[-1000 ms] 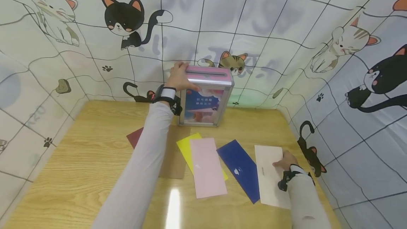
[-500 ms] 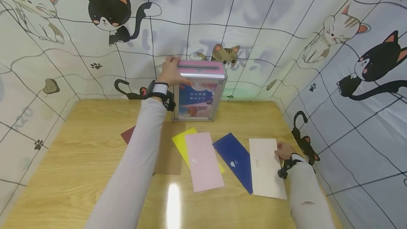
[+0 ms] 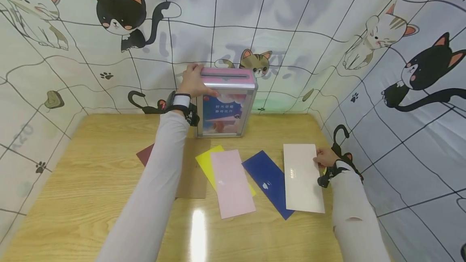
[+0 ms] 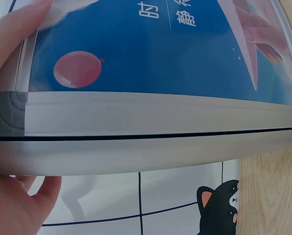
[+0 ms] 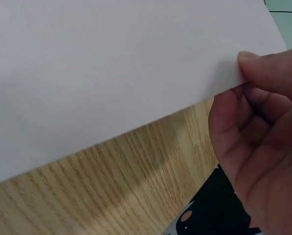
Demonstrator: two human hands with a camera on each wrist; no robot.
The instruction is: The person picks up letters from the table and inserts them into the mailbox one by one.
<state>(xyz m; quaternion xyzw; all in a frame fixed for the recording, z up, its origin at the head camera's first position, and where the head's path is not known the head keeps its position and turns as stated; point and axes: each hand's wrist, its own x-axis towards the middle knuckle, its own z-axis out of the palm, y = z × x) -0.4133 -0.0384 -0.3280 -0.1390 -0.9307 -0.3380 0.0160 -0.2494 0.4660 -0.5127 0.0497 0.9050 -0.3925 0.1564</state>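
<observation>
My left hand (image 3: 193, 82) grips the upper left corner of a slotted letter box (image 3: 228, 78), its thumb on the front and other fingers (image 4: 48, 193) at the side. The upright box has a pink top with a dark slot, a silver frame and a blue printed front (image 4: 155, 54) with white characters. On the right, my right hand (image 3: 325, 157) pinches the right edge of a cream-white envelope (image 3: 303, 181) between thumb (image 5: 270, 68) and curled fingers. The envelope is raised off the table and overlaps part of a dark blue envelope (image 3: 267, 181).
A pink envelope (image 3: 233, 185) lies over a yellow one (image 3: 207, 163) on the wooden table (image 3: 91, 181). Further left are a brown envelope (image 3: 193, 173) and a dark red one (image 3: 145, 153), partly hidden by my left sleeve. Cat-printed cloth (image 3: 284, 11) hangs behind and beside the table.
My right hand has shifted from on top of the cream-white envelope to its right edge, lifting it and moving it away from me. My left hand stays on the box. The head view has shifted slightly.
</observation>
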